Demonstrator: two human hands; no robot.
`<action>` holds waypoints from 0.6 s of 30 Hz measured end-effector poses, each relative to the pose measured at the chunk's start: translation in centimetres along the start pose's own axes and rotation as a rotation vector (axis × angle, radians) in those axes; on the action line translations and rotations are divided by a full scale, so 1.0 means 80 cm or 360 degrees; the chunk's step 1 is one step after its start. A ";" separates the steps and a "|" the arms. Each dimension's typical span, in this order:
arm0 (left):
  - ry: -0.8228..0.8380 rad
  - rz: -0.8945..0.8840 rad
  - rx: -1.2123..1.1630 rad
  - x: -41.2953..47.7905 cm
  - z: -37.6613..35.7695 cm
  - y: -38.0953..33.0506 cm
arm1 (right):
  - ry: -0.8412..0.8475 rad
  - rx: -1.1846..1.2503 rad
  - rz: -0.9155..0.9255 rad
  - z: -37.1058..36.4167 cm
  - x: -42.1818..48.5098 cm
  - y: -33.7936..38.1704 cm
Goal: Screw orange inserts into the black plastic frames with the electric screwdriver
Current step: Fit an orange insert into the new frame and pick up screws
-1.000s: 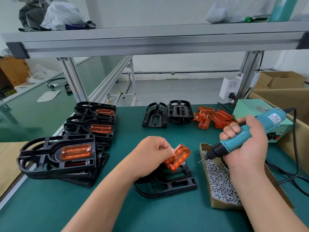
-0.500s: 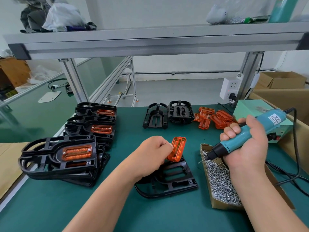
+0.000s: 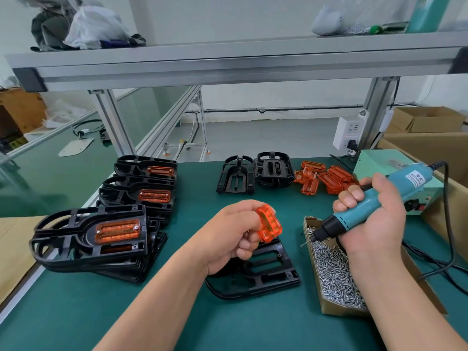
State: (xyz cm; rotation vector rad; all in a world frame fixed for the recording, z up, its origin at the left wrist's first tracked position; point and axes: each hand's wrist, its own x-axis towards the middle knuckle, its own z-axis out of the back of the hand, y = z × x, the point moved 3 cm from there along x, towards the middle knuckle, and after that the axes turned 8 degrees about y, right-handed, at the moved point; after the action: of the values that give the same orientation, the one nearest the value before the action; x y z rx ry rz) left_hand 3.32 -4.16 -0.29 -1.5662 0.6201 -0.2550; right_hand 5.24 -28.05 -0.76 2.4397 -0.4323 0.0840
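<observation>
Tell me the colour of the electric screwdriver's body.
Teal blue, with a black nose; the electric screwdriver shows best in the head view, gripped by the right hand.

Wide open green desk (image 3: 76,312) along the near edge. Stacks of finished frames (image 3: 63,239) wall off the left. One black frame (image 3: 273,274) lies flat dead centre. The screw box (image 3: 336,309) blocks the right, with a cable (image 3: 448,224) looping beyond it. The middle lane runs free up to two spare frames (image 3: 236,178) and the orange pile (image 3: 334,177). The shelf beam (image 3: 228,69) caps the headroom.
</observation>
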 end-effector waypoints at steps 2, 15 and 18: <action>-0.0090 0.0007 0.0116 0.001 0.006 0.001 | -0.0005 0.0005 0.0001 0.000 0.000 0.000; -0.0434 0.0055 0.0930 0.000 0.027 0.010 | 0.0008 0.0018 -0.0014 0.002 0.001 -0.002; -0.0316 0.0068 0.0940 -0.001 0.024 0.011 | 0.0009 0.0015 -0.0022 0.002 0.002 -0.003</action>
State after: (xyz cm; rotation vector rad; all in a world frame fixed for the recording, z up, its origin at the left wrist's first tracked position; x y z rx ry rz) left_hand 4.03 -2.48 -1.31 -0.9921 0.3740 -0.2215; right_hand 5.42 -28.01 -1.00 2.4507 -0.4132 0.0870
